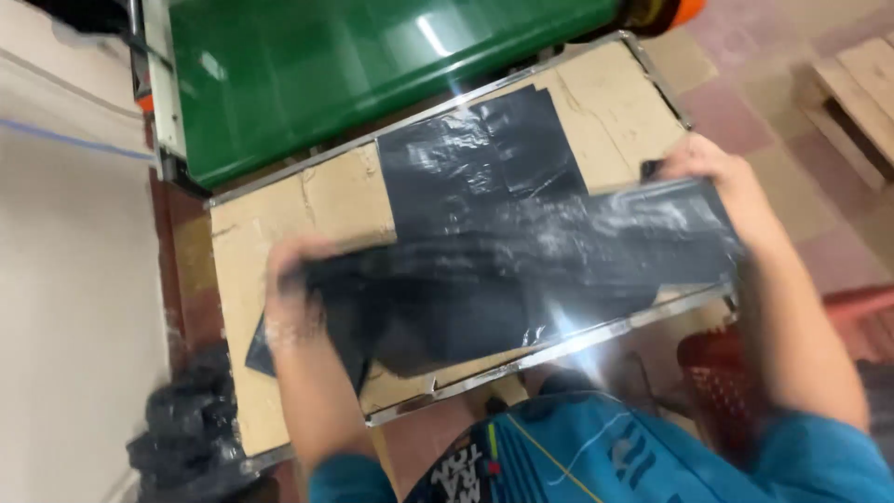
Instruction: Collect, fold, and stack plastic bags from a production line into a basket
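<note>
Currently spreading black plastic bag [521,270] flat over cardboard-topped table [317,200]: left hand [296,279] blurred, clutching one end; right hand [712,172] pinching other. Next likely needs even tension, smoothing creases.

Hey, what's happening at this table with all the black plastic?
A person is holding a black plastic sheet stretched over a cardboard-covered table. The left hand, blurred, grips its near-left end; the right hand holds its far-right corner. More black plastic pieces lie flat under it. A green conveyor belt runs past the table's far side, and a bundle of crumpled black plastic sits on the floor at the left.
</note>
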